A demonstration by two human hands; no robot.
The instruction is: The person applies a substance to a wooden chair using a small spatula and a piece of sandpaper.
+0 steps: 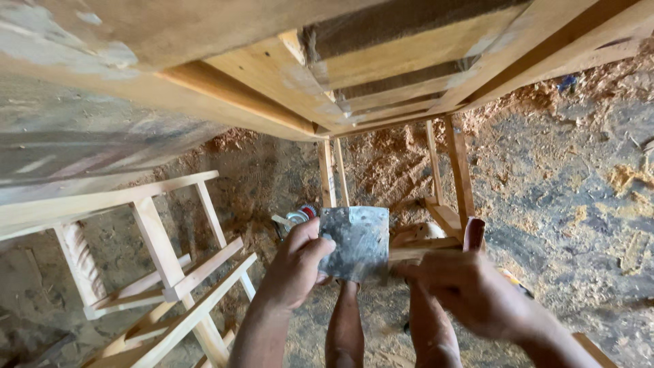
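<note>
- Wooden frame [381,82] fills the upper view, its legs standing on the sawdust-strewn floor [579,170].
- Second wooden frame [170,272] lies low to my left.
- Metal scraper blade [355,242] sits between my hands, over my legs.
- My left hand [296,266]: fingers curled shut on the blade's left edge.
- My right hand [470,283]: closed around the dark red handle [474,233], fingertips touching the blade's lower right corner.

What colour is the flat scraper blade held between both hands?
Dull mottled grey flat metal scraper blade, clearest in the head view.
</note>
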